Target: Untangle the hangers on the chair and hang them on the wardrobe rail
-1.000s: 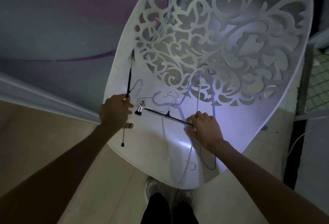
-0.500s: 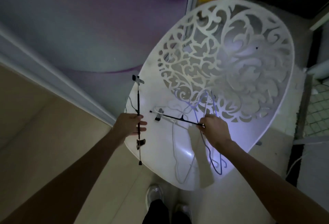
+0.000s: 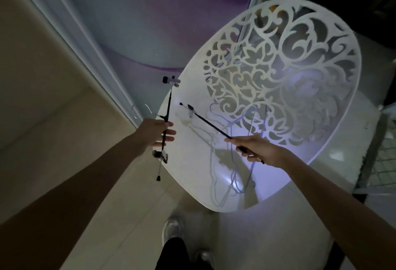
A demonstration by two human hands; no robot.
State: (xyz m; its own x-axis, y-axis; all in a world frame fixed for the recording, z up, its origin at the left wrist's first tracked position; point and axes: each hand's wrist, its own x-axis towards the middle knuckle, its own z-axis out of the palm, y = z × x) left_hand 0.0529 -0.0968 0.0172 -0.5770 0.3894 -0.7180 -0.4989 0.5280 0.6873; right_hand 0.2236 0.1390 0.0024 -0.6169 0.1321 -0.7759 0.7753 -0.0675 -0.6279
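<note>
A white chair (image 3: 192, 184) with a cut-out floral back fills the middle and right. My left hand (image 3: 157, 131) grips a black clip hanger (image 3: 167, 108) held nearly upright beside the chair's left edge, one clip above the hand and one below. My right hand (image 3: 260, 150) grips one end of a second black clip hanger (image 3: 205, 120), raised slanting over the seat. Several thin wire hangers (image 3: 233, 162), white and blue, lie tangled on the seat under my right hand.
A pale wardrobe door (image 3: 128, 23) with a purple curve stands behind and left of the chair, its frame running diagonally. Beige floor (image 3: 53, 108) lies at left. My shoes (image 3: 173, 230) show below the seat. A tiled strip (image 3: 385, 162) lies at far right.
Both black clip hangers have been lifted off the seat and drawn apart. The left one moved left of the chair. The view has pulled back and risen.
</note>
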